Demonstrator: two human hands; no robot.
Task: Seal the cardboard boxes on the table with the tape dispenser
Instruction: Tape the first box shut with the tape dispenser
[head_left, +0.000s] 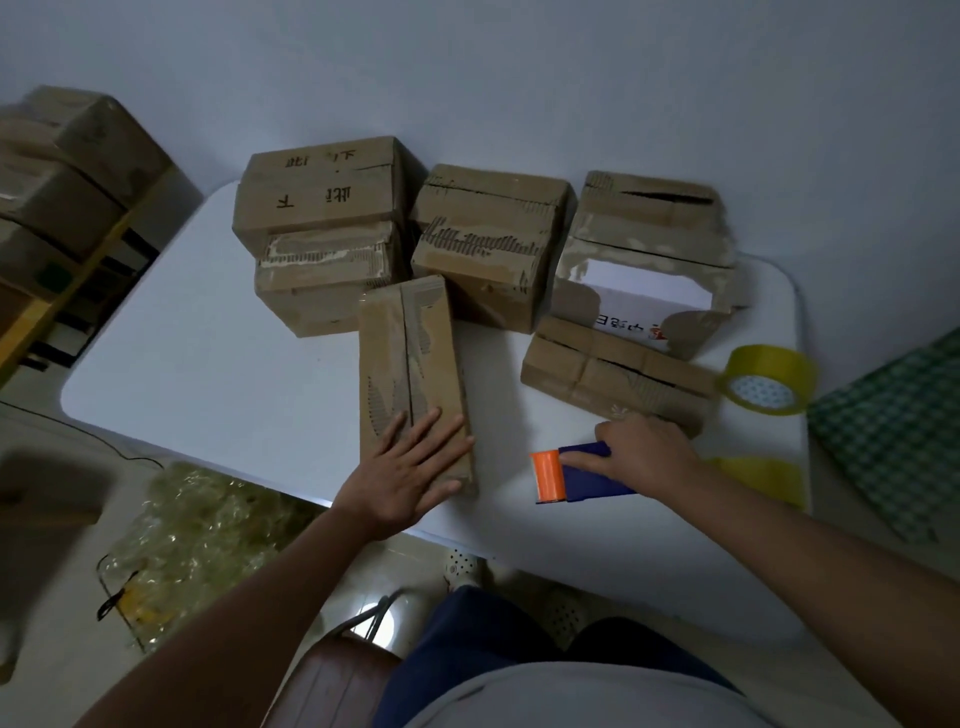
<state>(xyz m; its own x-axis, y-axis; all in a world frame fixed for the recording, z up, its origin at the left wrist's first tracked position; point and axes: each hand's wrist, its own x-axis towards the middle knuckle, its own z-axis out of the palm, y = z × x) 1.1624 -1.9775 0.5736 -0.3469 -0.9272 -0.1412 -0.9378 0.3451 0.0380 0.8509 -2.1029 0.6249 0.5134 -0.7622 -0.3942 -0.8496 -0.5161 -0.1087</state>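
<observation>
A long narrow cardboard box (408, 358) lies in front of me on the white table (208, 374), its top seam running away from me. My left hand (410, 470) rests flat on its near end with fingers spread. My right hand (644, 454) grips the blue tape dispenser (587, 475), whose orange roller (547, 476) points left, on the table to the right of that box. Behind my right hand lies a flat box (618, 371) with a split seam. Further back stand stacked boxes at the left (322, 234), the middle (488, 239) and the right (649, 260).
A yellowish tape roll (766, 379) stands at the table's right edge, and a second roll (763, 478) sits on the dispenser behind my right wrist. More boxes (67, 166) are stacked on a shelf at the left. Crumpled plastic wrap (197, 525) lies on the floor.
</observation>
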